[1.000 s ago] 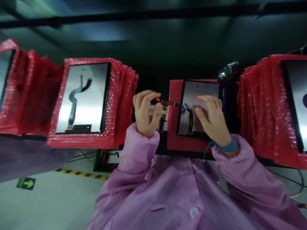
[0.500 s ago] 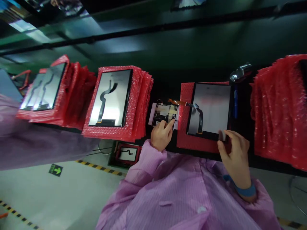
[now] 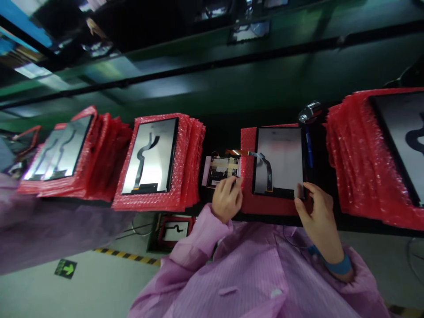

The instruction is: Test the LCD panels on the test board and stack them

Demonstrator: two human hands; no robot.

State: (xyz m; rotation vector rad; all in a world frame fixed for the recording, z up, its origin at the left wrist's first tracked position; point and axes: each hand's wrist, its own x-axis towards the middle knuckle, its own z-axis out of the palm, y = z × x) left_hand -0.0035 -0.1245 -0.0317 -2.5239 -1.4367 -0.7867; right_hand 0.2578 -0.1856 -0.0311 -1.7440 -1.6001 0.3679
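A silver display panel [image 3: 280, 159] with a curved black flex cable lies on a red bubble-wrap sheet [image 3: 247, 145] on the dark bench in front of me. An orange flex strip joins it to a small circuit board [image 3: 222, 170] on its left. My left hand [image 3: 227, 198] has its fingers curled, with fingertips touching the near edge of the circuit board. My right hand [image 3: 314, 212] pinches the panel's near right corner between thumb and fingers. A blue wrist strap [image 3: 336, 266] sits on my right wrist.
Stacks of red bubble wrap topped with similar panels stand at the left [image 3: 155, 161], far left [image 3: 66, 152] and right [image 3: 380, 150]. A blue pen [image 3: 309, 148] and a metal tool [image 3: 308, 111] lie beyond the panel. A purple sleeve [image 3: 39, 229] of another person is at left.
My left hand let go of the orange flex and dropped to the board's near edge. My right hand slid off the panel face to its near right corner. The view swung left.
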